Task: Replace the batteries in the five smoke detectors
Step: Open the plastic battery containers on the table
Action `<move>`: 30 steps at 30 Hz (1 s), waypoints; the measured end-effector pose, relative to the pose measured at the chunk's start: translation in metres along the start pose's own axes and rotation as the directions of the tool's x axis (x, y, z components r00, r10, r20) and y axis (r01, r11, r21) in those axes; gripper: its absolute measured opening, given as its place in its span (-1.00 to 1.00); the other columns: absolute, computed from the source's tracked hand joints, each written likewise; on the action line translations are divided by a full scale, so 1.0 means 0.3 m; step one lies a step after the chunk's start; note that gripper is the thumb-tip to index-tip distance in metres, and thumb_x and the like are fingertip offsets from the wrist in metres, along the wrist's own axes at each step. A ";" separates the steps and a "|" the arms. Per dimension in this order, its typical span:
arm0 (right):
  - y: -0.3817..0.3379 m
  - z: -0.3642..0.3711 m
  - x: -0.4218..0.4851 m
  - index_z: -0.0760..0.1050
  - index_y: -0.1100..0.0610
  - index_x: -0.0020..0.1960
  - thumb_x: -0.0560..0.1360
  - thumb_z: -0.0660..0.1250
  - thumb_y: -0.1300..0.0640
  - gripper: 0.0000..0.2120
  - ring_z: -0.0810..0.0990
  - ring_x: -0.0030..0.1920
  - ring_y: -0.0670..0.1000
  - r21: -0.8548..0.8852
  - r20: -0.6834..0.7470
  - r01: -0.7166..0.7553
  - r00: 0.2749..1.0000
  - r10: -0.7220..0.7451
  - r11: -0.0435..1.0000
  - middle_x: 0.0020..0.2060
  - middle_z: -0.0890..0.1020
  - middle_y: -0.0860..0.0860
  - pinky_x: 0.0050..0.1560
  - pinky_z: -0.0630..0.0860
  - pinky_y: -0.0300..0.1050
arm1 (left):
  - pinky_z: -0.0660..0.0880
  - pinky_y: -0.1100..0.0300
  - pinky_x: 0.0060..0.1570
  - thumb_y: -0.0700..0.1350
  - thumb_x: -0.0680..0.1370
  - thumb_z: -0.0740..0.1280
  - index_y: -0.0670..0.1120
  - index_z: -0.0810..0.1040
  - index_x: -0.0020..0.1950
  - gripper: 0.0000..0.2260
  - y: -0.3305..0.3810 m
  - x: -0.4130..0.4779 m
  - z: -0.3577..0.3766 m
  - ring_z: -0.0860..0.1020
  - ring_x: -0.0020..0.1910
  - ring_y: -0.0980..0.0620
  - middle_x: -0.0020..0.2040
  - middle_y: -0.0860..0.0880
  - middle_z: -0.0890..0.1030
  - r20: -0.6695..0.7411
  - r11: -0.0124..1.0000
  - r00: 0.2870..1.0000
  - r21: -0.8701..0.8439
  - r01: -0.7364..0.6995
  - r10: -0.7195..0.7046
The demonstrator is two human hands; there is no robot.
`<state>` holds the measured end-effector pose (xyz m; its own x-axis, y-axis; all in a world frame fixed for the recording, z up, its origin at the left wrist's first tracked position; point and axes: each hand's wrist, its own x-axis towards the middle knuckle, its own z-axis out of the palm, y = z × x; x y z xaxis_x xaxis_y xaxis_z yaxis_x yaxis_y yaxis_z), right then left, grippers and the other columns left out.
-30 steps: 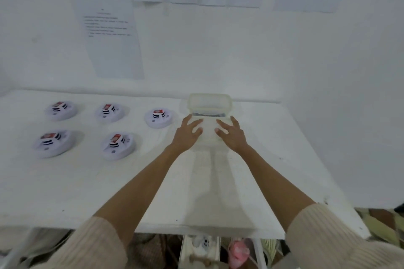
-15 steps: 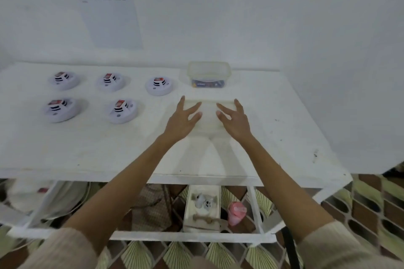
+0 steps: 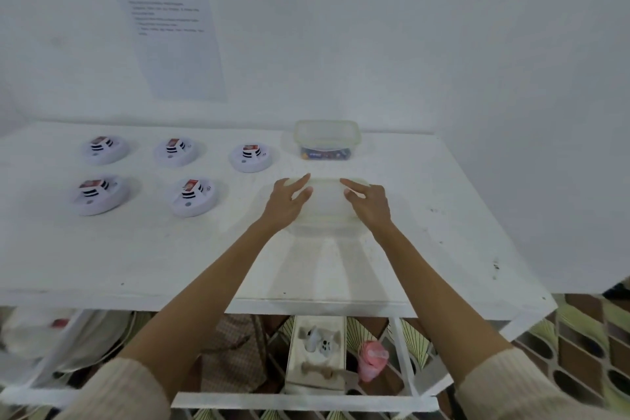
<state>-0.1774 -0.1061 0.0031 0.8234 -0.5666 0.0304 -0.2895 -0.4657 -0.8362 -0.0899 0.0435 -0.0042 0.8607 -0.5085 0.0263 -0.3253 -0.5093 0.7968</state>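
Two hands flank a clear lid (image 3: 325, 203) on the white counter (image 3: 170, 256).
The left hand (image 3: 288, 206) and right hand (image 3: 370, 206) are at the lid's ends, each grip spread, pinching nothing; contact is unclear. The open tub (image 3: 326, 133) of batteries (image 3: 324, 155) stands at 12 o'clock from the lid, and five smoke detectors (image 3: 192, 198) lie at 9 to 10 o'clock.

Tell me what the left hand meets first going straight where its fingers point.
Probably the clear tub of batteries just beyond the left hand; the hand's height above the table is unclear.
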 end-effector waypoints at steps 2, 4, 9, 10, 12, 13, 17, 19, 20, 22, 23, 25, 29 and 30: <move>-0.004 -0.004 0.011 0.55 -0.12 0.18 0.50 0.25 0.02 -0.73 0.47 0.25 0.06 0.030 0.010 -0.012 1.000 0.012 0.999 0.29 0.47 0.06 0.28 0.40 -0.08 | 0.07 0.14 0.38 0.02 0.62 0.13 0.04 0.29 0.45 -0.61 0.000 0.008 -0.013 0.13 0.46 -0.02 0.45 -0.15 0.27 0.028 1.000 0.999 0.020 -0.019 0.018; -0.010 -0.008 0.019 0.56 -0.12 0.15 0.51 0.26 0.00 -0.75 0.47 0.25 0.05 0.045 0.004 -0.029 1.000 0.029 0.999 0.27 0.49 0.05 0.26 0.40 -0.12 | 0.09 0.12 0.38 0.01 0.62 0.13 0.04 0.30 0.45 -0.62 0.006 0.013 -0.018 0.16 0.45 -0.04 0.44 -0.15 0.29 0.024 0.999 1.000 0.040 -0.019 0.018; 0.005 0.004 0.021 0.42 -0.18 0.29 0.55 0.17 -0.12 -0.67 0.27 0.32 0.14 -0.105 -0.002 -0.043 0.999 0.043 0.994 0.27 0.35 0.12 0.30 0.25 -0.03 | 0.13 0.06 0.40 0.13 0.56 0.22 0.13 0.31 0.43 -0.57 0.018 0.008 0.007 0.23 0.43 -0.06 0.46 -0.11 0.24 -0.033 0.998 0.998 0.006 0.055 -0.055; 0.006 0.004 0.023 0.41 -0.18 0.30 0.55 0.17 -0.12 -0.67 0.25 0.33 0.16 -0.107 -0.004 -0.048 0.999 0.048 0.993 0.28 0.35 0.12 0.29 0.22 -0.03 | 0.14 0.04 0.39 0.14 0.55 0.23 0.14 0.32 0.42 -0.57 0.021 0.007 0.011 0.24 0.42 -0.07 0.45 -0.11 0.25 -0.051 0.998 0.996 -0.015 0.067 -0.067; 0.005 0.001 0.034 0.43 -0.18 0.28 0.53 0.20 -0.11 -0.67 0.24 0.34 0.17 -0.058 0.013 -0.042 0.999 0.043 0.997 0.30 0.37 0.13 0.29 0.15 -0.05 | 0.17 0.03 0.38 0.13 0.55 0.24 0.14 0.33 0.41 -0.57 0.026 0.009 0.013 0.27 0.40 -0.09 0.42 -0.14 0.29 -0.064 0.995 0.994 -0.044 0.085 -0.088; 0.001 -0.002 0.039 0.44 -0.18 0.28 0.53 0.21 -0.10 -0.68 0.24 0.34 0.17 -0.035 0.027 -0.040 0.999 0.041 0.999 0.31 0.37 0.13 0.31 0.12 -0.05 | 0.18 0.02 0.38 0.13 0.55 0.23 0.14 0.33 0.41 -0.58 0.026 0.014 0.012 0.28 0.39 -0.10 0.41 -0.15 0.30 -0.058 0.995 0.994 -0.043 0.090 -0.092; -0.001 -0.012 0.051 0.43 -0.17 0.30 0.54 0.23 -0.04 -0.67 0.20 0.33 0.19 0.028 0.038 -0.069 0.997 0.068 0.997 0.30 0.30 0.14 0.33 0.15 -0.04 | 0.18 -0.01 0.41 0.12 0.55 0.25 0.13 0.36 0.39 -0.59 0.021 0.023 0.013 0.28 0.39 -0.10 0.40 -0.14 0.33 -0.084 0.996 0.993 -0.040 0.082 -0.085; 0.000 -0.010 0.054 0.44 -0.18 0.29 0.53 0.26 -0.01 -0.67 0.22 0.32 0.17 0.063 0.031 -0.057 0.998 0.055 0.996 0.30 0.33 0.14 0.26 0.16 -0.10 | 0.15 -0.02 0.42 0.12 0.53 0.29 0.14 0.40 0.36 -0.60 0.022 0.024 0.011 0.25 0.40 -0.11 0.39 -0.13 0.35 -0.116 0.993 0.988 -0.071 0.092 -0.100; 0.003 -0.010 0.058 0.45 -0.18 0.27 0.52 0.28 -0.01 -0.67 0.22 0.32 0.17 0.085 0.037 -0.061 0.998 0.058 0.994 0.30 0.34 0.14 0.25 0.15 -0.13 | 0.12 0.00 0.42 0.11 0.52 0.30 0.14 0.41 0.35 -0.60 0.025 0.023 0.010 0.21 0.41 -0.11 0.40 -0.12 0.34 -0.117 0.991 0.986 -0.080 0.106 -0.115; 0.001 -0.015 0.063 0.46 -0.20 0.25 0.50 0.31 0.00 -0.67 0.21 0.34 0.17 0.136 0.063 -0.093 0.994 0.085 0.986 0.31 0.31 0.13 0.33 0.16 -0.08 | 0.08 0.02 0.39 0.11 0.51 0.32 0.15 0.42 0.35 -0.60 0.032 0.025 0.006 0.13 0.41 -0.12 0.40 -0.09 0.31 -0.095 0.985 0.984 -0.107 0.137 -0.148; -0.002 -0.017 0.062 0.46 -0.21 0.25 0.49 0.33 0.00 -0.66 0.21 0.34 0.18 0.164 0.080 -0.108 0.992 0.096 0.980 0.30 0.29 0.12 0.37 0.18 -0.02 | 0.09 0.02 0.39 0.11 0.51 0.33 0.16 0.42 0.34 -0.60 0.031 0.032 0.004 0.11 0.41 -0.12 0.40 -0.08 0.29 -0.083 0.980 0.984 -0.129 0.148 -0.160; 0.000 -0.019 0.065 0.46 -0.26 0.22 0.44 0.39 0.00 -0.62 0.26 0.33 0.18 0.225 0.108 -0.135 0.988 0.113 0.965 0.28 0.26 0.09 0.40 0.24 0.07 | 0.10 0.01 0.38 0.10 0.49 0.37 0.18 0.42 0.34 -0.58 0.035 0.042 -0.005 0.08 0.41 -0.12 0.42 -0.07 0.27 -0.049 0.970 0.981 -0.161 0.179 -0.189; 0.006 -0.033 0.075 0.44 -0.23 0.26 0.36 0.47 0.03 -0.50 0.38 0.22 0.13 0.315 0.175 -0.147 0.980 0.094 0.938 0.29 0.29 0.09 0.35 0.34 0.07 | 0.15 -0.07 0.43 0.12 0.34 0.50 0.31 0.42 0.27 -0.46 0.027 0.066 -0.034 0.17 0.43 -0.11 0.46 0.02 0.26 0.073 0.949 0.981 -0.251 0.192 -0.179; 0.009 -0.035 0.077 0.43 -0.21 0.28 0.35 0.48 0.03 -0.46 0.40 0.22 0.13 0.315 0.176 -0.138 0.981 0.085 0.939 0.29 0.32 0.10 0.34 0.35 0.07 | 0.21 -0.10 0.41 0.10 0.32 0.52 0.33 0.42 0.25 -0.45 0.023 0.071 -0.037 0.22 0.41 -0.10 0.45 0.02 0.28 0.088 0.940 0.982 -0.286 0.187 -0.168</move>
<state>-0.1643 -0.1277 0.0074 0.8686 -0.4759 -0.1379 -0.2322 -0.1450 -0.9618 -0.0695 0.0370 0.0085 0.8650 -0.4752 -0.1614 -0.0329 -0.3746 0.9266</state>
